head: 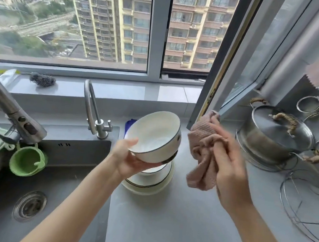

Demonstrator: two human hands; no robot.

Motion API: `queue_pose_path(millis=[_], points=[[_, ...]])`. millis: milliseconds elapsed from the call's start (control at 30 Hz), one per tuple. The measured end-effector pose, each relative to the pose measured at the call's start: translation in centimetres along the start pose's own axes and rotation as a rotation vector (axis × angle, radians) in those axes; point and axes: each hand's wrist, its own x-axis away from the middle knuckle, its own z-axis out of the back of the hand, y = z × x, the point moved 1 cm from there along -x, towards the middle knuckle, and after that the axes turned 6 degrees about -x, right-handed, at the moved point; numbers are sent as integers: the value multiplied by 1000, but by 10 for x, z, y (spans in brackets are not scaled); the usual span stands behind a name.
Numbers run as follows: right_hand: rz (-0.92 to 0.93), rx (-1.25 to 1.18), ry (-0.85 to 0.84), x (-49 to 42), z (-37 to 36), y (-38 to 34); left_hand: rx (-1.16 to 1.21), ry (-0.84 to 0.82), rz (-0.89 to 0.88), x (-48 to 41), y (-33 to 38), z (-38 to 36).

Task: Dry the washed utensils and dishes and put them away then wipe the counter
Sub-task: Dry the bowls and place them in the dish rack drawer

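Observation:
My left hand (127, 158) holds a white bowl with a dark rim (155, 135), tilted so its inside faces me, above a stack of white dishes (149, 182) on the grey counter (171, 224). To the right of the bowl, my right hand (227, 170) grips a bunched pink cloth (204, 147). Cloth and bowl are a little apart, not touching.
A grey sink (45, 177) with a drain lies at the left, with a large tap (8, 105), a smaller tap (94, 112) and a green basket (26, 161). A lidded steel pot (273, 140), wire racks (305, 211) and ladles stand at the right. An open window frame (208, 99) leans over the counter.

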Motion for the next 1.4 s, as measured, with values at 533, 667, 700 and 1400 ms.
queue_pose_path(millis=[533, 667, 700, 1400], points=[[-683, -391, -176, -74, 24, 13, -751, -109, 34, 19, -14, -59], [-620, -259, 201, -75, 30, 22, -654, -95, 18, 12, -13, -52], [-563, -218, 362, -74, 37, 18, -597, -93, 0, 12, -12, -50], [-51, 994, -799, 3, -3, 44, -844, -41, -266, 6, -24, -43]])
